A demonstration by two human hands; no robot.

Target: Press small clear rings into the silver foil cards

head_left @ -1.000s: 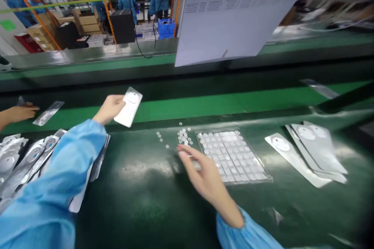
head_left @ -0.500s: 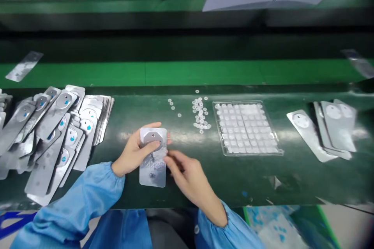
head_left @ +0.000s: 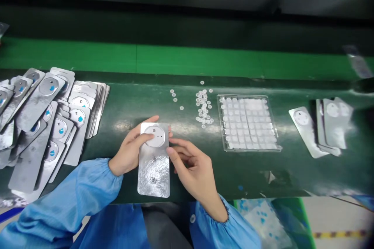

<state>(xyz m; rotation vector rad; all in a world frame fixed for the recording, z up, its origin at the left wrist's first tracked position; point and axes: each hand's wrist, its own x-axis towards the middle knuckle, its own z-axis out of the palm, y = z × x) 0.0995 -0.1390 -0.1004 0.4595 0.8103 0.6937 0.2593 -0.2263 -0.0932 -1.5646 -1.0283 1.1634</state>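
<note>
A flat silver metal plate (head_left: pixel 153 175) with a raised rounded disc near its top is in front of me, tilted above the green table. My left hand (head_left: pixel 130 148) grips its left side, the thumb on the disc and the fingers behind. Small dark holes show on the disc. My right hand (head_left: pixel 193 166) is at the plate's right edge, thumb and forefinger curled close to it; whether they pinch the edge or anything small, I cannot make out. Beyond the hands lie several small clear round pieces (head_left: pixel 203 105), loose on the table.
A clear plastic tray (head_left: pixel 221 124) of white round pieces stands right of centre. Many silver plates with blue marks (head_left: pixel 60 130) are heaped at the left. Several more plates (head_left: pixel 304 124) lie at the right. Below the table edge is a green bin (head_left: pixel 305 218) with plastic film.
The plate in my left hand has tilted to face me more, its disc now brighter and clearer. My right hand stays beside its edge, fingers slightly raised. The whole view has shifted a little.
</note>
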